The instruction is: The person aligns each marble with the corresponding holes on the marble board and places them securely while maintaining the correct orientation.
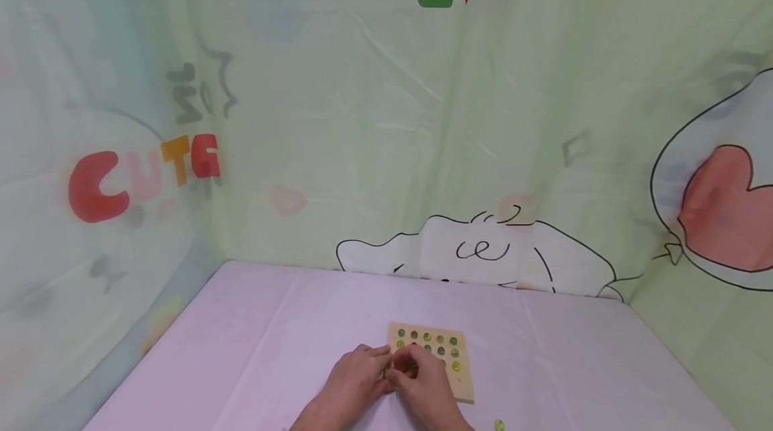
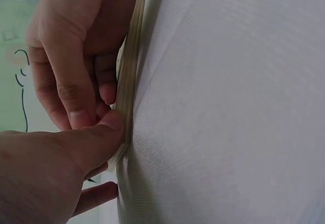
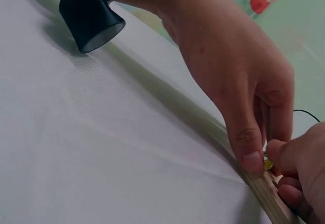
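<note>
A light wooden board (image 1: pixel 464 387) with rows of round, mostly green and yellow pieces lies on the table, partly hidden by both hands. My left hand (image 1: pixel 357 377) is at its near left corner. In the left wrist view, the left thumb (image 2: pixel 114 121) lies against the board's edge, the other fingers beyond it. My right hand (image 1: pixel 425 384) meets it from the right, fingers bent in over the board. Between the fingertips of the two hands, a yellow-green marble (image 3: pixel 268 163) shows; the right thumb and finger appear to pinch it.
A loose yellow-green marble (image 1: pixel 499 425) lies near the front edge, right of the board. A pale tablecloth (image 1: pixel 290 323) covers the table. Printed curtains (image 1: pixel 338 115) stand behind and at the sides. A black wrist camera (image 3: pixel 94 16) sits on the left wrist.
</note>
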